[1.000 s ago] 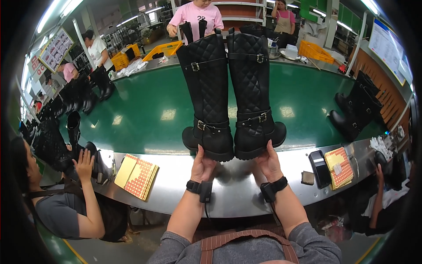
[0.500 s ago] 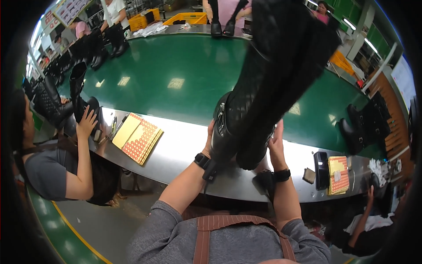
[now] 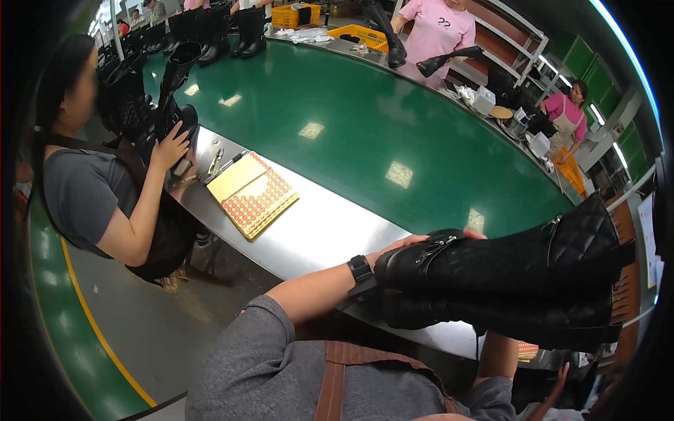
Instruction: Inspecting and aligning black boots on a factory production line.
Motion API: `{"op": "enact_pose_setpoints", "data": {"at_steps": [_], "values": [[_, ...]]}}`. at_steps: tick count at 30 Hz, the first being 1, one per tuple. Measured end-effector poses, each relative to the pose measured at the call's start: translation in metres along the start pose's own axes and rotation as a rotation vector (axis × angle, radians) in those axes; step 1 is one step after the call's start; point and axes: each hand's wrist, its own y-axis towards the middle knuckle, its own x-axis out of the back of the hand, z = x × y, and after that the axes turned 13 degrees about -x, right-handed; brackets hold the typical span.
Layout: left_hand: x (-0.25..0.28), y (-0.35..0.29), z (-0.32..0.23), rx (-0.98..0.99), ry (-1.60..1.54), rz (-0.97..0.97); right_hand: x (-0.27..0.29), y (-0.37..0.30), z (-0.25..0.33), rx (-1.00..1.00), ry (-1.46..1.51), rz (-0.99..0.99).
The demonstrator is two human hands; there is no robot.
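A pair of tall black boots, the upper boot [image 3: 484,263] and the lower boot [image 3: 505,309], lies nearly level in the air above the near edge of the bench. Their toes point left and their shafts right. Quilting, zips and a buckled strap show on the upper one. My left hand [image 3: 401,243] is closed round the far side of the upper boot's foot, its fingers partly hidden behind the leather. A black band [image 3: 361,272] circles my left wrist. My right forearm [image 3: 497,358] rises beneath the shafts, and the boots hide that hand.
A metal ledge [image 3: 316,238] edges the green table [image 3: 337,168]. On it lie a yellow pad with red round stickers [image 3: 256,193] and pens [image 3: 228,165]. At left a co-worker's hand [image 3: 170,147] touches a black boot [image 3: 175,84]. Black boots [image 3: 249,31] and yellow crates [image 3: 358,35] stand far off.
The boots have swung from steeply raised to nearly level, shafts now toward the right. My right hand has become hidden behind them. The view has turned left, so the yellow pad sits further right.
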Motion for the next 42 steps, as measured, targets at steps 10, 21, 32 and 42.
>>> {"op": "enact_pose_setpoints", "data": {"at_steps": [10,21,32,42], "values": [[-0.009,-0.009,-0.037,-0.375,1.497,0.294,0.006,0.003,-0.062,0.61,-0.878,-0.804],[-0.028,-0.007,-0.018,-0.275,1.405,0.134,-0.029,-0.085,0.024,1.199,-1.508,-1.155],[-0.029,-0.009,-0.019,-0.267,1.483,0.16,-0.102,-0.096,0.098,0.411,-2.105,-0.639],[-0.006,-0.002,-0.027,-0.595,1.266,-0.169,-0.065,-0.048,0.143,0.573,-1.784,-0.869]]}}
